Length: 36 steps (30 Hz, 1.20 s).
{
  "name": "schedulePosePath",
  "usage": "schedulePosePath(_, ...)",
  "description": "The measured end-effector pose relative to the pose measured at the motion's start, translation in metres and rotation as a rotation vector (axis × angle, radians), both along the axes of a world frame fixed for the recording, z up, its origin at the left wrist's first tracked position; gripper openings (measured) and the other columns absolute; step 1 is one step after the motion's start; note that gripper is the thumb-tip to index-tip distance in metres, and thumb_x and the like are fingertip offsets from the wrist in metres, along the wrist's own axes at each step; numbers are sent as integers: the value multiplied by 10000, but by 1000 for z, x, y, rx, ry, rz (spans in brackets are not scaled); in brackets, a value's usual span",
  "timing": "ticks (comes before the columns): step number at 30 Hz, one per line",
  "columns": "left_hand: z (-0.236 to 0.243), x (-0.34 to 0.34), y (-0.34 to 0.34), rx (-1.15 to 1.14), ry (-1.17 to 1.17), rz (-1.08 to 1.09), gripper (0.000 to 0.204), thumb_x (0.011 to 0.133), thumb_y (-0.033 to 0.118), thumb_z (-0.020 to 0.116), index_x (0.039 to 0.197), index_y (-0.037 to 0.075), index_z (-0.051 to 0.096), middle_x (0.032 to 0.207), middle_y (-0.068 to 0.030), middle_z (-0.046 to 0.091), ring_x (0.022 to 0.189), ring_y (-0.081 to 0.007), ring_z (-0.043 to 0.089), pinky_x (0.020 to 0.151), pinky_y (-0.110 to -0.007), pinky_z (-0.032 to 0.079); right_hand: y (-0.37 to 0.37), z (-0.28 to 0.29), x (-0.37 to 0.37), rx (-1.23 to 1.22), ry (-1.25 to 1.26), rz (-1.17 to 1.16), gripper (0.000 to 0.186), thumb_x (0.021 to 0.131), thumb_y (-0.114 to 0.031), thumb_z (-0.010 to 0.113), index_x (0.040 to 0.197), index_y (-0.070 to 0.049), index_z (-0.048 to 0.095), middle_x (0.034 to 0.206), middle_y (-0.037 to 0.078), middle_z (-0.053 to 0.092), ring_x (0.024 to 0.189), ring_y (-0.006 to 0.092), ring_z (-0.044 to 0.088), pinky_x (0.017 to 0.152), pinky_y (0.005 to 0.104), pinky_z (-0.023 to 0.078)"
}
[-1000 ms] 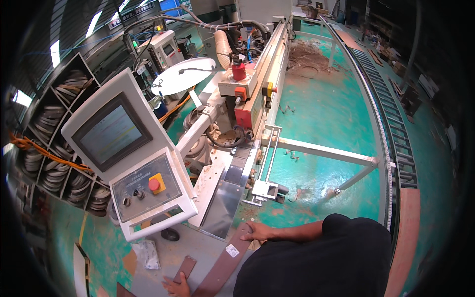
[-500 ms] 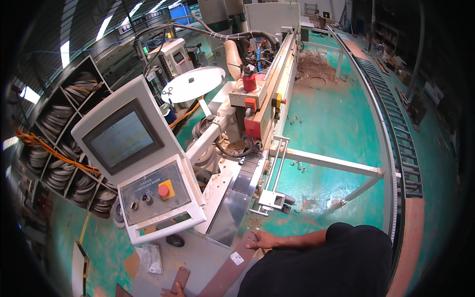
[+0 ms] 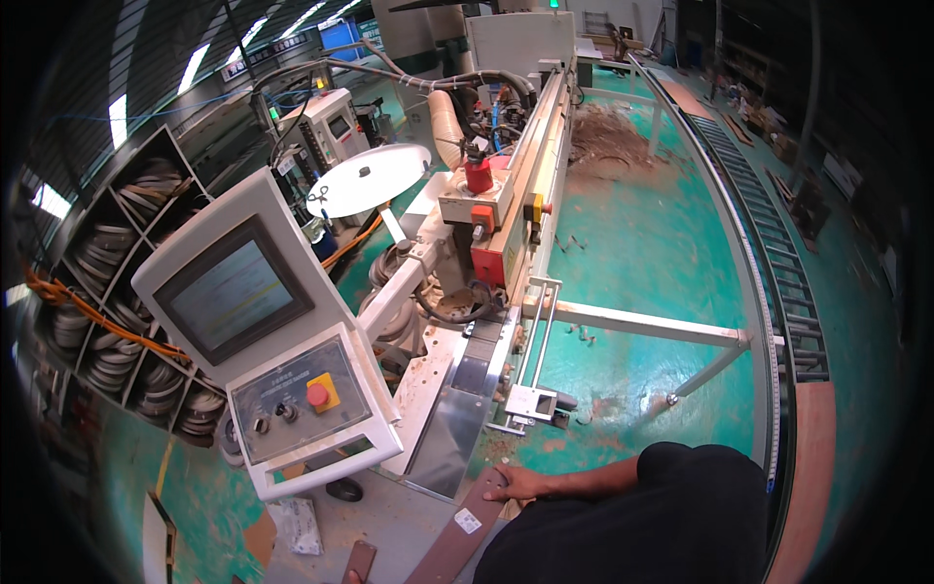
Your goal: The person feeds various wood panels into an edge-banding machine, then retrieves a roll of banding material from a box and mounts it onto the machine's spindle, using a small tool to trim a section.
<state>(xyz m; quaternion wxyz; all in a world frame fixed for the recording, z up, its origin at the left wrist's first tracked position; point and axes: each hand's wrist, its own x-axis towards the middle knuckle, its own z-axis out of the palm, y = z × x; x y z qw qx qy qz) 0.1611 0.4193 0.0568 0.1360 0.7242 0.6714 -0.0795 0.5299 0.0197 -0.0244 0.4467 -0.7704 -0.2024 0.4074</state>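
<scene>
Since the earlier frame the view has drawn nearer the machine's control panel, which now sits larger at near left; the brown strip runs from near left up to the right, toward the infeed plate; the right hand lies flat on its far end, fingers spread, not clasping; the left hand is barely visible at the bottom edge, its grip impossible to tell.

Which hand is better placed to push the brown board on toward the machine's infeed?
Right, probably. The right hand lies on the brown board at its end nearest the steel infeed plate. The left hand is barely visible at the bottom edge.
</scene>
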Motion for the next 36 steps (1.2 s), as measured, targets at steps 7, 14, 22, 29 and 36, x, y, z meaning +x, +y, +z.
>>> schedulePosePath(7,-19,-21,13,-17,52,-76,1394,830,1035,447,1784,92,68,1819,-305,94,1695,-464,65,1324,-695,41,2,35,13,-47,60,36,878,874,-713,813,1415,-66,571,1264,242,737,1211,407,711,1039,489,544)
schedulePosePath(14,-34,-81,24,228,-489,-513,819,734,429,962,1405,58,674,1392,-273,594,1230,-476,616,1047,-514,530,2,39,11,98,265,-49,815,967,-472,844,1534,22,530,1321,183,722,1215,272,699,1090,376,533)
schedulePosePath(22,41,-40,-13,251,-516,-456,591,820,232,917,1291,-6,652,1210,-206,640,1128,-455,616,984,-514,509,6,63,3,13,-733,-25,567,1013,-351,781,1427,9,633,1254,202,750,1162,314,740,1005,423,564)
schedulePosePath(29,80,69,-85,163,-637,-698,611,851,146,856,1380,-16,597,1308,-239,608,1204,-468,605,1045,-491,506,48,124,-6,228,36,167,509,1077,-332,729,1442,6,625,1199,119,747,1082,170,705,931,339,562)
schedulePosePath(36,59,180,-169,129,-770,-823,646,846,169,864,1410,3,597,1366,-243,592,1240,-466,598,1062,-523,497,87,99,-16,331,447,-137,432,1065,-424,747,1156,-9,670,1065,76,767,950,122,697,844,303,545)
